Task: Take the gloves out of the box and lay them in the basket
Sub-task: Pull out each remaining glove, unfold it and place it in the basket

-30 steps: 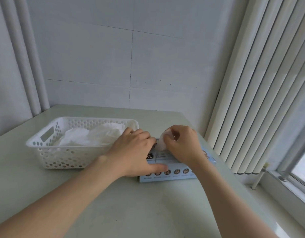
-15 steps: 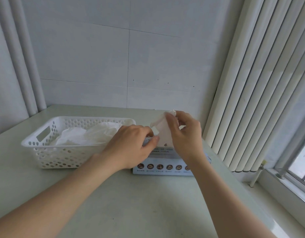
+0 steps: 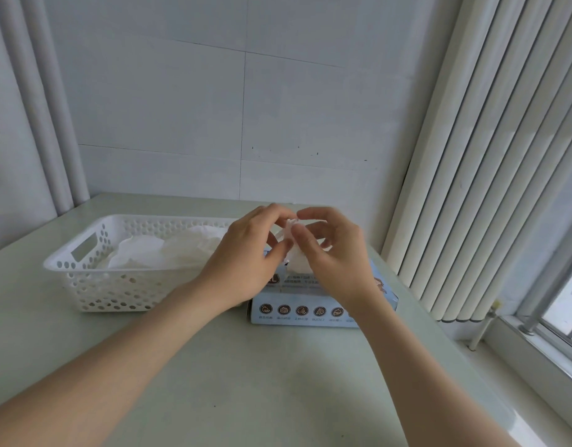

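A thin white glove (image 3: pixel 298 257) hangs above the light blue glove box (image 3: pixel 310 309), its lower end still at the box's top opening. My left hand (image 3: pixel 246 253) and my right hand (image 3: pixel 333 253) both pinch the glove's upper edge between thumb and fingers, just over the box. Left of the box stands the white perforated basket (image 3: pixel 94 285), with several crumpled white gloves (image 3: pixel 168 253) lying inside it. My hands hide most of the box's top.
Box and basket sit on a pale green table (image 3: pixel 246 382) pushed into a corner. White walls close the back and left. Vertical blinds (image 3: pixel 487 156) and a window sill run along the right side.
The right hand drew the glove up out of the box. The left hand left the box top and rose to pinch the glove's upper edge too.
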Motion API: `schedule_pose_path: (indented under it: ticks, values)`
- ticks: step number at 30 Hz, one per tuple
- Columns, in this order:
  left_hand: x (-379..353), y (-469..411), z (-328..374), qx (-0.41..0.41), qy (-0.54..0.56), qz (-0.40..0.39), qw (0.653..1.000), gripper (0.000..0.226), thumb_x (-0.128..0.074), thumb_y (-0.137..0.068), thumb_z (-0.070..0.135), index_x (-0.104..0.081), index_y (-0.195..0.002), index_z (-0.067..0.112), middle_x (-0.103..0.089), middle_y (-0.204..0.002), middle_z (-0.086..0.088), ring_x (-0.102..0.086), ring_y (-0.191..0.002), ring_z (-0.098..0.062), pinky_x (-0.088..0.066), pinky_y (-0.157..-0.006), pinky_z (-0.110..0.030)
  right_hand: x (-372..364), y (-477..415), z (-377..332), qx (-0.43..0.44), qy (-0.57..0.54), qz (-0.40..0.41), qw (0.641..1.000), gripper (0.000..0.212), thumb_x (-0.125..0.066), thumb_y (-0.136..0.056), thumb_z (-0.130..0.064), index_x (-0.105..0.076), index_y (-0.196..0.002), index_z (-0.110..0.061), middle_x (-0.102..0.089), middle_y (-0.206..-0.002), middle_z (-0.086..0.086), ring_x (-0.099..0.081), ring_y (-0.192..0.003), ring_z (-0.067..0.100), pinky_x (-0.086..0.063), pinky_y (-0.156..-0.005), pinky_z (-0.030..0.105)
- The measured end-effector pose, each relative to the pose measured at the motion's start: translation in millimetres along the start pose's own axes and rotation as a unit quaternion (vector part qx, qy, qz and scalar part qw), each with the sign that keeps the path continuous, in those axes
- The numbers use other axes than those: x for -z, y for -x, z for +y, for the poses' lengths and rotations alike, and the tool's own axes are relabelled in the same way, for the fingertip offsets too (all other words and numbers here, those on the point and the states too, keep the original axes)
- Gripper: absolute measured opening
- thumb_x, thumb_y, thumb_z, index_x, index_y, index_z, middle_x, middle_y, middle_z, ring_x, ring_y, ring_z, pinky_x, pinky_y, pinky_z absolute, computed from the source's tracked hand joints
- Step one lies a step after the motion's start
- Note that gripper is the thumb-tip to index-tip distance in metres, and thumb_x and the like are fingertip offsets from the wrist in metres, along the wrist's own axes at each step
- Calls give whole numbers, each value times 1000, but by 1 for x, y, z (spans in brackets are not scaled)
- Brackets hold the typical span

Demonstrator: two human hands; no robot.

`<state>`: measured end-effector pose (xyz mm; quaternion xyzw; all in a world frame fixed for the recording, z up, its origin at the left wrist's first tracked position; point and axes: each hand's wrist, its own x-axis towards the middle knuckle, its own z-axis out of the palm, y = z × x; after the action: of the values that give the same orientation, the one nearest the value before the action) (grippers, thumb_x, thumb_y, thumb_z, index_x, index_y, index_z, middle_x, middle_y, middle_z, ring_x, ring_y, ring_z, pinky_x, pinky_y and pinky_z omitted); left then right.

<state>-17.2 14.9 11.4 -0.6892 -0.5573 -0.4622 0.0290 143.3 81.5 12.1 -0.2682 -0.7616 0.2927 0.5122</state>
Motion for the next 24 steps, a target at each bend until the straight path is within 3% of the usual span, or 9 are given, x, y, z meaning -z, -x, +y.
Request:
schedule_pose_path:
  ticks: [2, 6, 9, 12, 16, 19, 21, 24]
  values:
    - [2, -1, 1, 7, 9, 11, 1000, 8, -68, -103, 25, -67, -110, 28, -68, -106, 19, -67, -88, -2, -52, -75, -16, 0, 2, 0, -5, -23, -17, 1000, 20, -71, -99, -21, -67, -118, -25, -81, -87, -7, -76, -88, 12, -53, -80, 31]
    - [6, -3, -1, 46, 32, 24, 998, 4, -67, -103, 28, -67, -99, 26, -70, -96, 17, -70, -78, -7, -56, -70, -24, -2, 5, 1, 2, 17, -43, 999, 46, -75, -88, -14, -56, -129, -28, -77, -88, -5, -73, -86, 12, -50, -73, 17]
    - [9, -4, -2, 59, 39, 29, 997, 8, -63, -105, 27, -61, -100, 21, -72, -94, 11, -73, -80, -3, -57, -70, -23, -7, 4, 11, -20, 118, -55, 991, 54, -72, -85, -13, -51, -130, -33, -71, -82, -8, -68, -85, 14, -55, -68, 28]
    - [9, -5, -5, 80, 70, 45, 993, 9, -59, -107, 25, -57, -102, 18, -75, -95, 5, -75, -82, -4, -63, -77, -34, -10, 4, 18, -56, 191, -77, 977, 51, -68, -86, -15, -49, -129, -34, -67, -80, -5, -62, -76, 19, -56, -58, 39]
    - [10, -7, -9, 109, 153, 61, 980, 9, -53, -110, 20, -54, -102, 16, -76, -100, -2, -77, -91, -11, -63, -90, -45, -11, 7, 20, -61, 255, -95, 960, 47, -66, -85, -21, -54, -130, -30, -66, -88, 0, -63, -70, 20, -54, -54, 37]
    - [12, -7, -9, 106, 172, 87, 976, 9, -46, -111, 22, -51, -104, 19, -77, -105, -4, -75, -101, -19, -59, -96, -53, -12, 8, 18, -57, 265, -96, 958, 30, -64, -85, -20, -58, -114, -25, -61, -76, -5, -58, -61, 17, -48, -49, 35]
    - [12, -8, -8, 109, 179, 102, 972, 9, -43, -112, 21, -48, -106, 17, -76, -107, -7, -73, -107, -16, -57, -98, -54, -13, 8, 17, -50, 255, -86, 962, 19, -65, -88, -23, -55, -104, -27, -60, -70, -8, -54, -56, 12, -40, -47, 30]
    - [11, -10, -6, 110, 170, 122, 972, 9, -45, -112, 23, -49, -107, 17, -75, -105, -4, -72, -107, -13, -57, -96, -52, -14, 5, 17, -21, 208, -28, 977, 15, -68, -92, -26, -66, -107, -21, -69, -76, -10, -63, -63, 11, -50, -53, 34]
